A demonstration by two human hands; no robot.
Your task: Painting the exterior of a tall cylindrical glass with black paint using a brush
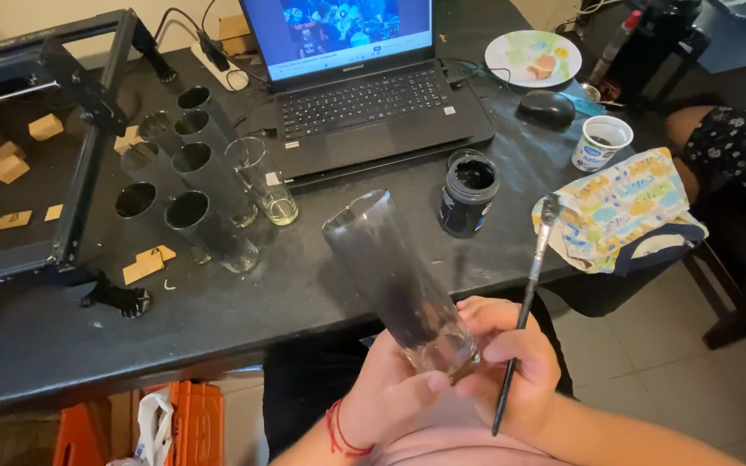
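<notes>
My left hand point(395, 387) grips the base of a tall drinking glass point(395, 276) whose side is coated with black paint; the glass tilts up and to the left, its mouth over the table edge. My right hand point(511, 367) also touches the glass base and holds a thin black paintbrush point(528, 293), bristles pointing up near a patterned cloth. An open jar of black paint point(468, 194) stands on the dark table point(304, 293) just beyond the glass.
Several black-painted glasses point(192, 173) and a clear one point(261, 177) stand at the left by a black metal frame point(71, 129) with wooden blocks. An open laptop point(364, 95), mouse, plate, white cup point(602, 142) and cloth point(619, 211) lie behind.
</notes>
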